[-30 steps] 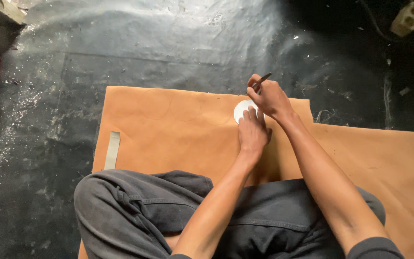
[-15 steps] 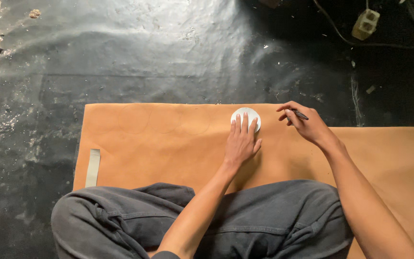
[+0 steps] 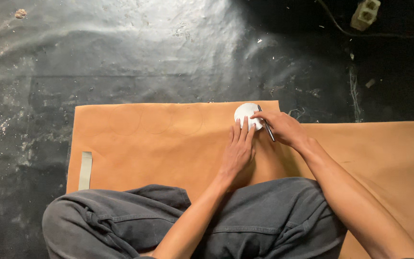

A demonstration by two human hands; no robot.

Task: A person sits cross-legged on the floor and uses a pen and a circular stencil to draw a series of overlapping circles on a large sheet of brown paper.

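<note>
Dusty black flooring carries a tan leather sheet point(image 3: 168, 153) where, near its far edge, the left hand point(image 3: 238, 151) now presses flat-fingered on a round white template point(image 3: 246, 114) (shifted rightwards past faint traced circles), while the right hand point(image 3: 283, 128) pinches a dark pen point(image 3: 266, 129) at its rim.

The right hand point(image 3: 283, 128) has come back in from the side, and its pen point(image 3: 266, 129) now rests against the white disc point(image 3: 247, 115) beside the left hand point(image 3: 238, 151)

White round disc point(image 3: 246, 113) flat on tan sheet point(image 3: 168, 153), slim dark pen point(image 3: 266, 129), probably touching its edge
</note>
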